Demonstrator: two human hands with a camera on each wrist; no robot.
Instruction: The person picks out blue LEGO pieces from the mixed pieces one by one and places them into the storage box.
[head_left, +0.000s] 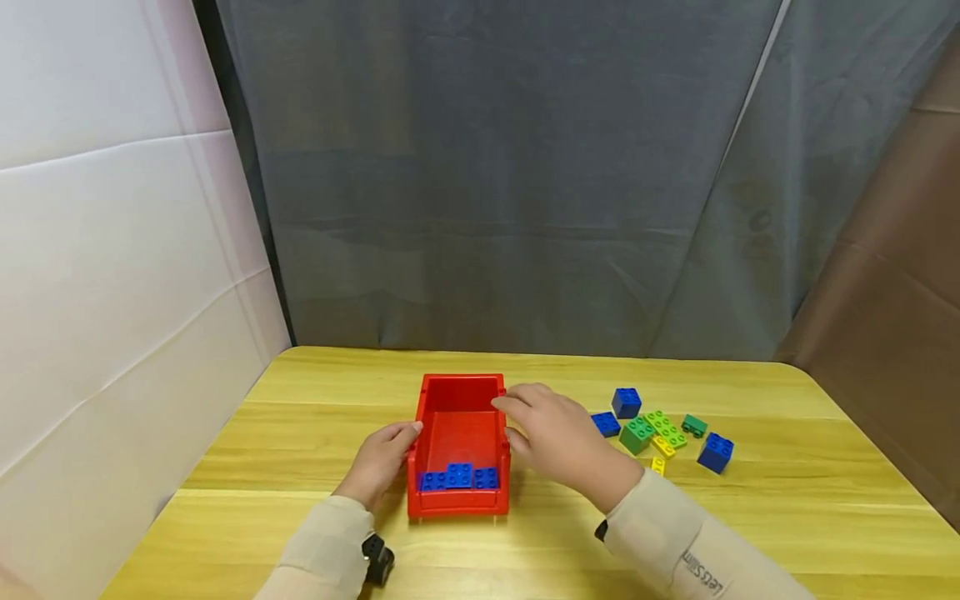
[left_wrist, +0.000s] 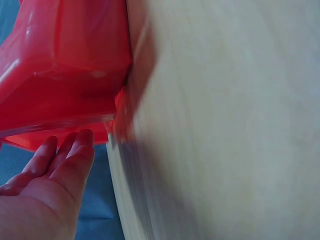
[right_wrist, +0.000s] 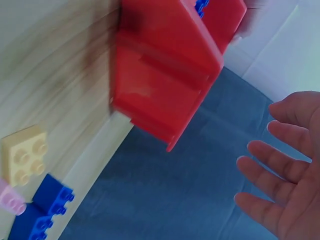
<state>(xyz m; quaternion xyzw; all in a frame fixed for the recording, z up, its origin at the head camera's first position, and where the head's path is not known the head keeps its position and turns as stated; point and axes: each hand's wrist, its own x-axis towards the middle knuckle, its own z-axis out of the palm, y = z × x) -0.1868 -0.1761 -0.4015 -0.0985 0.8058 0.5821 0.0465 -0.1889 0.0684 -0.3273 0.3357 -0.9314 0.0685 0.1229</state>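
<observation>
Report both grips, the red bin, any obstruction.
Left grip at left side of red plastic bin; right grip open at its right. Blue toy bricks inside, near end. Loose toy bricks lie right, apparently not obstructing.

Glossy plastic bin (head_left: 459,502) on a wood-grain worktop (head_left: 277,442)!
And just look at that smooth red plastic, catching bright highlights along its walls; the blue bricks (head_left: 459,476) inside are moulded, studded plastic. Streaky grain runs across the worktop under a soft sheen, while behind hangs matt grey cloth (head_left: 487,208), softly creased, and the beige sleeves (head_left: 326,542) are dull, soft-looking fabric.
</observation>
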